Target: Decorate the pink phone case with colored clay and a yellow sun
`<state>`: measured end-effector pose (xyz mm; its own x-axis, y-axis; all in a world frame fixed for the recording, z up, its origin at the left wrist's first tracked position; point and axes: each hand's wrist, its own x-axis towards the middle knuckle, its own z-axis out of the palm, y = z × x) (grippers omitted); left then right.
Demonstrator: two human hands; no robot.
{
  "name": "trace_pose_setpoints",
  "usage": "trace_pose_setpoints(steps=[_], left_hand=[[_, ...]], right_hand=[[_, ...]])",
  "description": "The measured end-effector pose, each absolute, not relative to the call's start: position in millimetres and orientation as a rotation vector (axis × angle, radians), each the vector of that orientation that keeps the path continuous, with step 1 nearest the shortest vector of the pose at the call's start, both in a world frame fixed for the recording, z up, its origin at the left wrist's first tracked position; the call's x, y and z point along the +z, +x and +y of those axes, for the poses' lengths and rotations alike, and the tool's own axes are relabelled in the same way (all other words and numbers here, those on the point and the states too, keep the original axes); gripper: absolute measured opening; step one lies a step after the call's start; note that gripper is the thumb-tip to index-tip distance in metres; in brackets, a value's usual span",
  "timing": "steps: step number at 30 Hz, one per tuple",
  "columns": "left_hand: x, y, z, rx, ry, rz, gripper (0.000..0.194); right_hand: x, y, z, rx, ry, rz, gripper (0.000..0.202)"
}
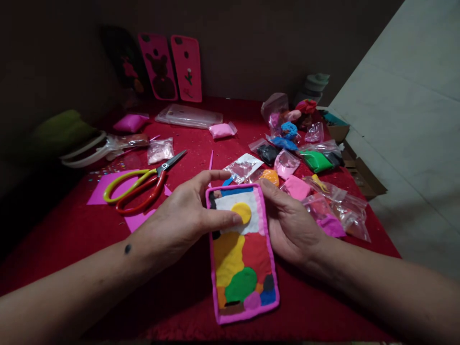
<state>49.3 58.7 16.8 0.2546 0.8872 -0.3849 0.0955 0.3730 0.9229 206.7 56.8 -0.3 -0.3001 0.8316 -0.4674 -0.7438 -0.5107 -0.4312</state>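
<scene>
A phone case point(258, 258) covered in patches of coloured clay, with a pink clay rim, is held tilted over the table. My left hand point(185, 206) grips its upper left side, fingers behind and thumb lying on a round yellow clay disc point(243, 211) within the white patch. At the upper right edge, my right hand point(293, 223) supports the case, its thumb along the rim and its other fingers mostly hidden behind. Below the white area are yellow, red, green, blue, brown and orange patches. Near my left hand lie scissors point(158, 179) with yellow and red handles.
Bags of clay, among them green point(316, 160), black point(268, 152) and pink point(296, 187), crowd the table's right side. Finished phone cases point(187, 72) lean on the back wall. A clear case point(190, 116) lies before them. Pink sheets point(104, 189) sit under the scissors.
</scene>
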Motion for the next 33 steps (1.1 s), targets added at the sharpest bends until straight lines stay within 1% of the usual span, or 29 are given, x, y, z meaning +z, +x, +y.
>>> trace_pose_setpoints(steps=[4,6,12,17,21,26,30,33], left_hand=[[23.5,48.0,61.4,0.707,0.971,1.141,0.064],[24.0,47.6,61.8,0.707,0.969,1.126,0.062],[20.7,51.5,60.2,0.691,0.982,1.167,0.07],[18.6,52.2,59.2,0.683,1.096,1.254,0.068],[19.2,50.5,60.1,0.675,1.059,1.203,0.069],[20.0,51.9,59.9,0.687,1.053,1.191,0.077],[18.7,54.3,57.0,0.73,1.149,1.277,0.073],[19.8,53.7,56.9,0.725,1.192,1.295,0.074]], right_hand=[[-1.3,207.7,57.9,1.977,-0.827,-0.151,0.018],[-1.4,207.9,58.6,1.97,-0.843,-0.135,0.017],[-3.1,208.5,59.2,1.956,-0.819,-0.222,0.014],[-10.8,211.8,58.1,1.977,-0.749,-0.311,0.009],[-12.7,212.1,58.1,1.982,-0.743,-0.349,0.008],[-10.0,209.6,58.5,1.947,-0.775,-0.307,0.006],[-11.7,210.0,58.2,1.928,-0.77,-0.302,0.006],[-14.7,211.8,58.0,1.935,-0.748,-0.368,0.007]])
